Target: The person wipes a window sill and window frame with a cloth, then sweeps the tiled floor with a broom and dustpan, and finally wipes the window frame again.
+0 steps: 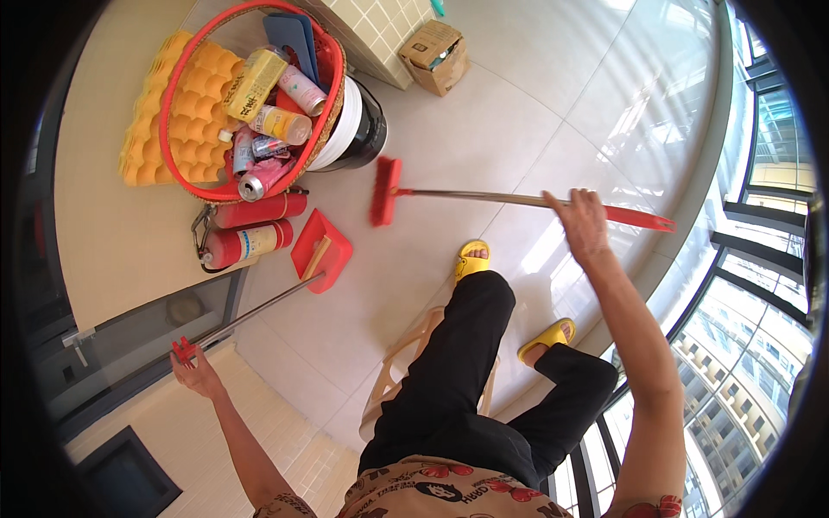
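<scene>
My right hand grips the metal stick of a red broom, just below its red plastic end. The broom is held nearly level across the view, its bristle head at the left end; whether the bristles touch the floor I cannot tell. At lower left, my left hand has its fingers around the red clip end of a long-handled dustpan. The red pan lies by the fire extinguishers, with a wooden-looking strip across it.
A red-rimmed basket holds bottles and drink cans, beside yellow egg trays. Near it are a black-and-white bucket and two fire extinguishers. A cardboard box stands by a tiled pillar. A plastic stool is under me; windows line the right.
</scene>
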The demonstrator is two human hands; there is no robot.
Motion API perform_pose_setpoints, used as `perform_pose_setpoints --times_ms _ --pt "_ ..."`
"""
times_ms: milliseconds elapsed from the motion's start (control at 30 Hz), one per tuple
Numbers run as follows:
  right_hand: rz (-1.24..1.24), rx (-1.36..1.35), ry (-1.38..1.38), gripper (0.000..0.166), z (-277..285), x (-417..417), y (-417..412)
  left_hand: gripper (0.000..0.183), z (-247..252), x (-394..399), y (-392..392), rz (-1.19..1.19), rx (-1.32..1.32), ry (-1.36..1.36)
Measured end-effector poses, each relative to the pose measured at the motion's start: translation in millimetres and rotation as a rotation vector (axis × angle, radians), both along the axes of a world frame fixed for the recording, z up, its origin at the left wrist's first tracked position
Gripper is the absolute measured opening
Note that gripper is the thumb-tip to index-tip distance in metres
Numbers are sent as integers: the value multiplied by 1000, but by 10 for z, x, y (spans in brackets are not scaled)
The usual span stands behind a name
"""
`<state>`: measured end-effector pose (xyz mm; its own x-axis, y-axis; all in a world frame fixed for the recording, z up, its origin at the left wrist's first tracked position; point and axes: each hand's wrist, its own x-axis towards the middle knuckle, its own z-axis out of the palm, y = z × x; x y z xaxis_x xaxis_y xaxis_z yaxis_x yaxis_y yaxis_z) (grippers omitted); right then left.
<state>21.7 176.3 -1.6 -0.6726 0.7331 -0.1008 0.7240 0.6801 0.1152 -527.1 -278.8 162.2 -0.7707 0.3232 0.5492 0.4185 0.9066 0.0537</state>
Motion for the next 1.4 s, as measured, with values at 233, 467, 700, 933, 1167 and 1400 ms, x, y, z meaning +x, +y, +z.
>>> perform_pose_setpoints --times_ms 233,467,700,933,1167,1400 --pt "-23 -84 -195 57 961 1795 394 69 -60 93 -239 287 -9 -313" --pt "68 -210 -138 44 2021 1410 213 20 514 -8 -228 540 733 -1072" --pt "75 -822 -142 56 1769 -249 -152 15 1570 182 -1217 776 791 -825" --pt "434 -673 -114 49 638 -1796 -941 24 2439 772 -1698 919 876 -655" --pt "390 -566 -255 52 248 -2360 -1211 22 2224 893 -1430 761 729 -612" --pt "311 -343 -474 70 999 -269 773 17 1941 1036 -1608 817 802 -507"
